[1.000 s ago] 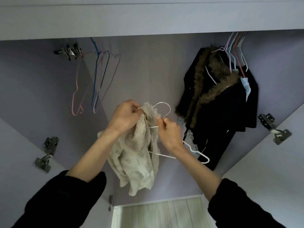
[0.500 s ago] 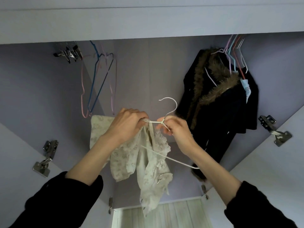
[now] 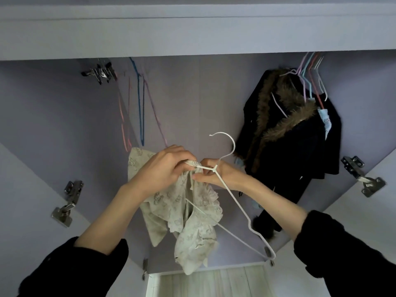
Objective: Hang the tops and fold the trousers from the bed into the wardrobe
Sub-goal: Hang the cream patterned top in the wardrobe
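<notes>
Head view: both hands, left [image 3: 162, 170] and right [image 3: 216, 175], pinch a cream top [image 3: 188, 213] onto a white hanger [image 3: 240, 213]; no writing readable.

Your left hand [image 3: 165, 168] covering one arm of the white hanger [image 3: 240, 207], cream top [image 3: 188, 213] hiding the hanger's lower bar, your sleeves [image 3: 70, 269] running off the bottom edge, wardrobe rail lying out of sight above, coloured hangers [image 3: 139, 108] blurring, unclear how many.
</notes>
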`<state>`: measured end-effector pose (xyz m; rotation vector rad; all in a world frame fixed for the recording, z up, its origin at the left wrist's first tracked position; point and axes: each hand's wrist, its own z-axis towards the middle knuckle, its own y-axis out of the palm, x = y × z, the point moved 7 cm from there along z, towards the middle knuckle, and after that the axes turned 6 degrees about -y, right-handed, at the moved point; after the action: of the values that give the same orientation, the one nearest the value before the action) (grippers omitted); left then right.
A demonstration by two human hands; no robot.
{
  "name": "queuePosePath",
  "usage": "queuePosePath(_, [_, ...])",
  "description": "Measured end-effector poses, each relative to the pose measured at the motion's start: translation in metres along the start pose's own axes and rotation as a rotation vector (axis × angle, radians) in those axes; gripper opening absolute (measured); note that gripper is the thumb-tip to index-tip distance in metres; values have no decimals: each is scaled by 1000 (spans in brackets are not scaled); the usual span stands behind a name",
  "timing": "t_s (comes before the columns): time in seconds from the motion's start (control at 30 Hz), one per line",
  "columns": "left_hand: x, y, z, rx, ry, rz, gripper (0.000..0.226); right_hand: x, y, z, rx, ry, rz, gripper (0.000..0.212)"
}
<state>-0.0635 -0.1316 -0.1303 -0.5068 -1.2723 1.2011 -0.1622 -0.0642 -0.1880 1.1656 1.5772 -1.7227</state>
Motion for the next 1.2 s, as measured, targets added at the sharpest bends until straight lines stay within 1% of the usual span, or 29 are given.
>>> queuePosePath(0.1, [2, -3, -4, 14, -16, -40, 14, -12, 13, 9, 8, -64, -126, 13])
queuePosePath(0.17, [3, -6, -5, 21, -17, -47, 13, -12, 16, 17, 55, -62, -241, 15])
queuePosePath(0.23, [0, -11, -8, 34, -29, -29, 12, -6, 11, 22, 88, -14, -377, 18])
queuePosePath(0.3, [-1, -14, -12, 48, -42, -13, 12, 5, 0, 22, 126, 57, -539, 13])
queuePosePath(0.5, [0, -25, -16, 155, -91, 27, 15, 43, -50, 5, 340, 200, -745, 45])
queuePosePath(0.6, [-9, -36, -20, 218, -146, 62, 11, 59, -75, -2, 369, 224, -867, 48])
queuePosePath(0.7, [-21, -48, -24, 285, -197, 91, 8, 77, -101, -14, 339, 356, -856, 48])
queuePosePath(0.77, [-28, -58, -26, 342, -226, 114, 8, 84, -114, -24, 342, 408, -852, 41])
queuePosePath(0.83, [-31, -66, -25, 397, -239, 144, 8, 87, -118, -29, 335, 388, -821, 35])
queuePosePath(0.93, [-30, -69, -23, 447, -244, 181, 7, 81, -115, -32, 345, 315, -729, 35])
queuePosePath(1.07, [-33, -60, -23, 450, -245, 304, 4, 67, -124, -42, 484, 253, -555, 31])
queuePosePath(1.13, [-38, -51, -22, 415, -247, 366, 8, 60, -134, -49, 591, 229, -480, 28])
queuePosePath(1.2, [-42, -44, -21, 417, -255, 397, 12, 53, -142, -54, 669, 199, -448, 28])
